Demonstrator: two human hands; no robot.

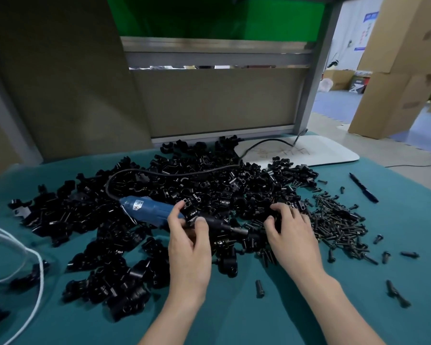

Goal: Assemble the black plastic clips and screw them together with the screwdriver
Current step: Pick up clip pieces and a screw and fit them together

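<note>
- Head view: the left hand [188,235] held one black clip [190,210] raised just above the table, pinched between the thumb and the curled fingers.
- That clip sat directly over the screwdriver [149,210], a blue-bodied powered tool lying on its side on the heap of black clips [209,185], its dark tip end pointing right, between the two hands.
- A black cable [172,173] ran from the tool's rear end, looped over the heap and went off toward the white board [321,151] at the far edge.
- The right hand [292,234] lay palm down where the heap met the screws [339,220], fingers bent and slightly spread, tips touching the dark parts; whether they gripped a piece could not be told.
- The screws lay in a loose pile to the right of that hand, with a few strays scattered on the teal mat [271,314].
- A black pen [363,188] lay apart, beyond the screws, on the right.
- A white cord [34,255] curved across the mat's left edge.
</note>
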